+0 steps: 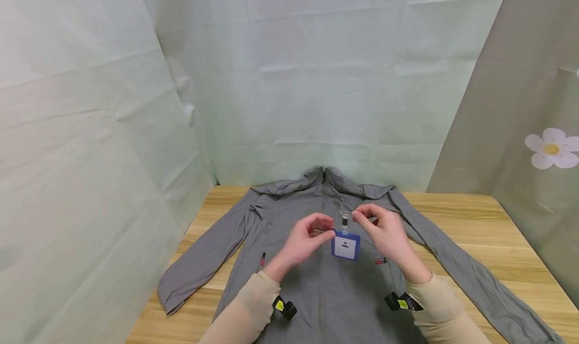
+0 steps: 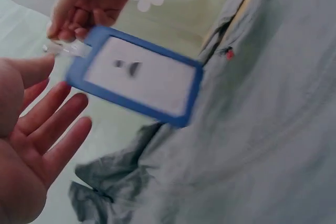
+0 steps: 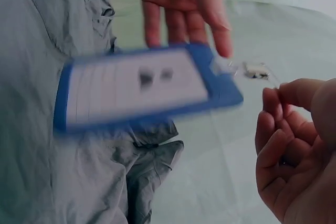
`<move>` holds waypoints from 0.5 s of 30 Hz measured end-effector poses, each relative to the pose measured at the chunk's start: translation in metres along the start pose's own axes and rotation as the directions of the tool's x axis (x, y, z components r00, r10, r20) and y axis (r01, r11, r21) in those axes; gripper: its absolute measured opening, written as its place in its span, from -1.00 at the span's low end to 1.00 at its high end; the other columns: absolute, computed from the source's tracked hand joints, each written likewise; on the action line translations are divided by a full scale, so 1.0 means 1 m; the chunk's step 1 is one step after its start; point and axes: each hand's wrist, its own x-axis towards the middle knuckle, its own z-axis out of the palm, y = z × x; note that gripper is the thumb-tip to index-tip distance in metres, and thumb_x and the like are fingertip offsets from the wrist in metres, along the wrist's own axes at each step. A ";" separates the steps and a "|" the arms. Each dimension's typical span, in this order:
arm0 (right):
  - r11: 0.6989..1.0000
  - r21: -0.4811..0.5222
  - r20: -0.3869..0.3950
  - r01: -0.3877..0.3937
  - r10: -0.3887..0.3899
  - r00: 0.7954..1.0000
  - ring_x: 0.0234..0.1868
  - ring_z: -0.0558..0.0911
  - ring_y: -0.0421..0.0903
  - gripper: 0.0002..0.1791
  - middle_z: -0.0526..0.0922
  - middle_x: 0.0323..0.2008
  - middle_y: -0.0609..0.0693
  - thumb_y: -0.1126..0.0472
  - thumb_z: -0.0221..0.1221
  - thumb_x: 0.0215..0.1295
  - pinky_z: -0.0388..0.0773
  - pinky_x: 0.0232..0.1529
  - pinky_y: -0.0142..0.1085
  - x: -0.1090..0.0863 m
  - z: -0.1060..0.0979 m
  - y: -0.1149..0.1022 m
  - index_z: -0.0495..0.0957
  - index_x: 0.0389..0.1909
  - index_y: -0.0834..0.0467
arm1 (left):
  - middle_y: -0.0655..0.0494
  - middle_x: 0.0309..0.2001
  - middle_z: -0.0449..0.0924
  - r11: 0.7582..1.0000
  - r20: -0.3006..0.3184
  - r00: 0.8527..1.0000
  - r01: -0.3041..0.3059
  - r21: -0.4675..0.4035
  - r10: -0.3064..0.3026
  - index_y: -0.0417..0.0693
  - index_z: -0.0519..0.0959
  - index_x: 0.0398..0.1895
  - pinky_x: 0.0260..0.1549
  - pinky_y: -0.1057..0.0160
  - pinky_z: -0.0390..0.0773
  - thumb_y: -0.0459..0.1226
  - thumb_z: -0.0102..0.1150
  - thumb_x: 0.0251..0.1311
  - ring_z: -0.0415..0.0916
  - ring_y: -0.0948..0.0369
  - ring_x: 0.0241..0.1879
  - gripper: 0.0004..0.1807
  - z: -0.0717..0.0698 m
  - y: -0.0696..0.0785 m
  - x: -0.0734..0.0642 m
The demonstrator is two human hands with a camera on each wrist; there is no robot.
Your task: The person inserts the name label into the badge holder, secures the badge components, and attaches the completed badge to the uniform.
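Note:
A blue-framed badge holder [image 1: 346, 246] with a white card hangs over the chest of a grey jacket [image 1: 298, 278]. At its top are a clear strap and a metal clip [image 1: 345, 220] with a thin pin sticking out. My right hand [image 1: 386, 233] pinches the pin's end between thumb and fingertips, its other fingers curled in the right wrist view. Beside the holder's upper left corner is my left hand [image 1: 305, 238], its fingers loosely extended in the left wrist view. Whether its thumb touches the holder I cannot tell. The holder [image 3: 142, 85] is blurred in the right wrist view.
The jacket lies spread on a wooden table [image 1: 488, 223], sleeves out to both sides and collar at the back edge. Red zipper pulls [image 1: 263, 258] show on its front. Pale cloth [image 1: 316, 83] hangs behind and at the sides, with a white flower [image 1: 553, 148] at right.

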 end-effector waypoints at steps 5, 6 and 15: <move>1.000 -0.003 -0.008 -0.019 0.019 1.000 -0.29 0.66 -0.17 -0.80 0.78 -0.30 -0.09 0.11 0.27 0.59 0.57 -0.36 -0.33 0.002 0.004 -0.001 0.77 -0.15 0.14 | 0.04 -0.01 0.78 0.979 -0.113 0.979 -0.151 0.137 0.167 -0.08 0.69 0.19 0.04 0.07 0.73 -0.30 0.37 0.46 0.74 0.16 -0.01 -0.71 0.003 0.011 0.011; 1.000 0.005 -0.008 -0.024 0.024 1.000 -0.29 0.65 -0.16 -0.80 0.78 -0.30 -0.09 0.11 0.27 0.60 0.55 -0.37 -0.33 0.003 0.004 -0.002 0.77 -0.16 0.14 | 0.07 -0.01 0.78 0.970 -0.126 0.972 -0.178 0.169 0.200 -0.06 0.69 0.19 0.04 0.08 0.73 -0.30 0.38 0.45 0.74 0.18 -0.01 -0.70 0.004 0.014 0.012; 0.987 0.071 0.005 -0.141 0.141 0.990 -0.17 0.70 -0.08 -0.69 0.78 -0.21 -0.02 0.00 0.18 0.65 0.55 -0.24 -0.28 0.001 0.012 -0.008 0.77 -0.07 0.12 | 0.06 -0.08 0.79 0.902 -0.132 0.914 -0.341 0.265 0.384 -0.16 0.79 0.05 -0.10 0.19 0.77 -0.38 0.40 0.40 0.73 0.25 -0.13 -0.80 0.007 0.023 0.020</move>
